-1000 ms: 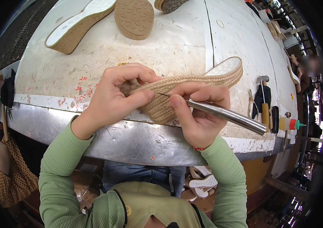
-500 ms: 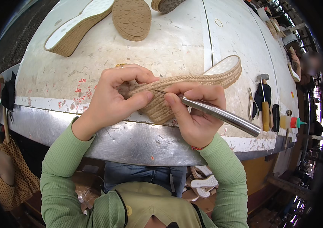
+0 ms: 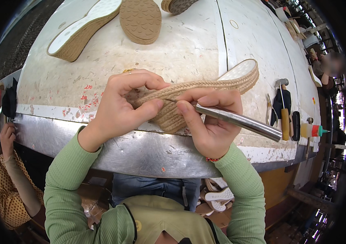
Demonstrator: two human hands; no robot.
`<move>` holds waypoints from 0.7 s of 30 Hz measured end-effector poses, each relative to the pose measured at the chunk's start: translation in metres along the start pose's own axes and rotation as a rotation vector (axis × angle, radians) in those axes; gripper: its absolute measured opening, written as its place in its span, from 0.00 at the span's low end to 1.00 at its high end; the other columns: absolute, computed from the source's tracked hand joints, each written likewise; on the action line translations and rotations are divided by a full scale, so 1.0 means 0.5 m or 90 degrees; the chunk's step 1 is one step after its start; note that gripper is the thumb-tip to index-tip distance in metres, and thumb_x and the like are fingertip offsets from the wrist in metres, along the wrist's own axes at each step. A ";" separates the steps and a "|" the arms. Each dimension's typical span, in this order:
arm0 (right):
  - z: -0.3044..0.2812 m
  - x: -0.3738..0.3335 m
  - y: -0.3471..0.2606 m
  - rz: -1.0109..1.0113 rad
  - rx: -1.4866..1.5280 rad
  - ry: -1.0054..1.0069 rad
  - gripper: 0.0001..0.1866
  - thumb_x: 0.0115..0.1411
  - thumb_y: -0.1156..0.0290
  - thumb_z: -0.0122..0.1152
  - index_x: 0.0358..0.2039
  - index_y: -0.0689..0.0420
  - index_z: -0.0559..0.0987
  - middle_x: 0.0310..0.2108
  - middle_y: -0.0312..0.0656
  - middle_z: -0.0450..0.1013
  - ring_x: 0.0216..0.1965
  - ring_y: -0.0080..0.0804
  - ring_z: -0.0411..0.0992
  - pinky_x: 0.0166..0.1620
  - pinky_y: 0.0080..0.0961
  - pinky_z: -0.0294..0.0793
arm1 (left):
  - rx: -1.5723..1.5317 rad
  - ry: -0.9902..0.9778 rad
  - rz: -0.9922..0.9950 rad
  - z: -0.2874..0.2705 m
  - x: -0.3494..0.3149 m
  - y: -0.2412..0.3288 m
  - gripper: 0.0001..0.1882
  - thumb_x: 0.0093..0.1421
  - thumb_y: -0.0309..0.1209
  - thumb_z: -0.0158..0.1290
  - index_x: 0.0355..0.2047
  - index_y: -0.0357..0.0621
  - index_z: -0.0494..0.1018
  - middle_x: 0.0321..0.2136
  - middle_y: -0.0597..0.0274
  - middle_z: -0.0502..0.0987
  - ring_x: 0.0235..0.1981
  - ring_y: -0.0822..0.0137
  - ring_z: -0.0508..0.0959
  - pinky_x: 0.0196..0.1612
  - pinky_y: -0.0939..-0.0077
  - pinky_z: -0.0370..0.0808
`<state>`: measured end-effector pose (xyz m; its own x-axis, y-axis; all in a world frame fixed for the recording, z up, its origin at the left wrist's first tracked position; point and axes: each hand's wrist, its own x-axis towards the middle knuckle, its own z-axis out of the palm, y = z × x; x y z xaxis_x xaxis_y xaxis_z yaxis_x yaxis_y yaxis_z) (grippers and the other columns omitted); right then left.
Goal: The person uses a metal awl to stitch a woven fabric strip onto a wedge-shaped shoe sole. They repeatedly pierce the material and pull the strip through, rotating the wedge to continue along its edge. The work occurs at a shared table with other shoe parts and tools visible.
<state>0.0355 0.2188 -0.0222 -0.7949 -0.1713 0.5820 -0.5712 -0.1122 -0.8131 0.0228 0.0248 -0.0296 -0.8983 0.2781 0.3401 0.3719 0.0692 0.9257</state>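
Note:
A wedge shoe sole [image 3: 171, 116] wrapped in braided tan rope lies tilted at the table's front edge, its white inner face showing at the far right end. My left hand [image 3: 118, 110] grips its thick heel end, thumb pressed on the rope side. In my right hand [image 3: 215, 130] is an awl with a smooth steel handle [image 3: 242, 121], held in a pinch. Its thin dark point reaches the rope just below the braided upper edge, near my left thumb. Whether the tip is inside the rope I cannot tell.
More rope wedge soles [image 3: 73, 44] lie at the back left, one with its tan tread [image 3: 140, 20] up. On the right are a hammer [image 3: 284, 118], pliers [image 3: 269, 110] and a glue bottle [image 3: 310, 130]. A co-worker's hand [image 3: 7, 138] is at the left table edge.
The awl's handle end has swung slightly up and right, while both my hands stay almost in place. At the left, the co-worker's arm has shifted and a hand now shows by the table edge.

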 end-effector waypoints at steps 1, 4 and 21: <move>0.000 -0.001 0.000 0.007 0.004 0.002 0.14 0.55 0.86 0.62 0.35 0.61 0.65 0.32 0.47 0.77 0.28 0.18 0.73 0.29 0.14 0.72 | 0.002 0.002 0.002 0.001 0.000 -0.001 0.13 0.48 0.21 0.57 0.35 0.31 0.78 0.34 0.55 0.79 0.38 0.69 0.77 0.43 0.77 0.72; 0.003 -0.001 0.000 0.020 0.016 0.015 0.14 0.55 0.86 0.62 0.35 0.61 0.66 0.32 0.46 0.77 0.30 0.19 0.74 0.30 0.15 0.72 | -0.003 0.010 -0.002 0.004 0.000 -0.001 0.13 0.47 0.21 0.57 0.35 0.31 0.78 0.34 0.55 0.79 0.38 0.68 0.77 0.43 0.77 0.72; 0.002 0.000 -0.002 0.050 0.045 0.019 0.16 0.55 0.86 0.61 0.37 0.61 0.63 0.33 0.46 0.75 0.31 0.18 0.73 0.32 0.14 0.72 | -0.129 -0.015 -0.120 -0.005 0.004 0.015 0.12 0.52 0.22 0.54 0.37 0.31 0.78 0.34 0.59 0.78 0.38 0.71 0.76 0.43 0.78 0.71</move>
<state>0.0362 0.2177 -0.0212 -0.8430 -0.1529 0.5157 -0.4921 -0.1679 -0.8542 0.0230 0.0236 -0.0218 -0.9407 0.3010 0.1565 0.1419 -0.0701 0.9874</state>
